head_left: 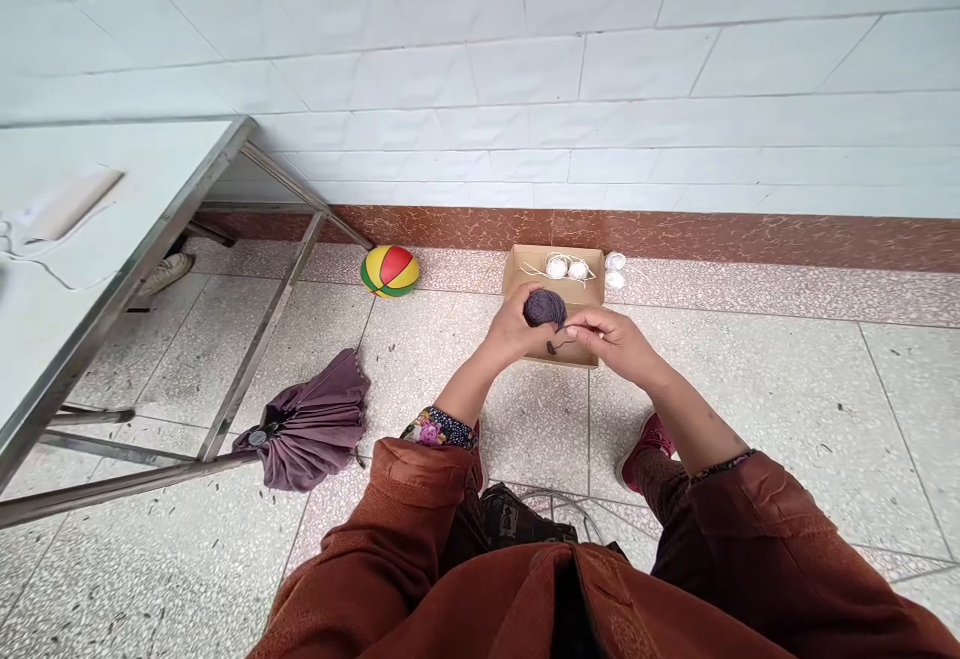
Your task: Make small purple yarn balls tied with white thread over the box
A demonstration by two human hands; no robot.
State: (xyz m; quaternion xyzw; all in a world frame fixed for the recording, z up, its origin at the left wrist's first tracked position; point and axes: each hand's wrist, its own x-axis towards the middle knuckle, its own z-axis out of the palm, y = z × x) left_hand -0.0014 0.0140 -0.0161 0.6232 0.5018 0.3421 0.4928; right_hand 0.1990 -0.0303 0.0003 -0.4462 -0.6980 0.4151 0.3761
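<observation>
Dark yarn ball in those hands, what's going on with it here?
A person holds the dark yarn ball in the left hand, over a shallow cardboard box. The right hand is at the ball's edge, its fingertips apparently pinching the strand. Two white yarn balls lie toward the far end of the box, with loose white ends. More white bundles sit on the floor just right of it.
</observation>
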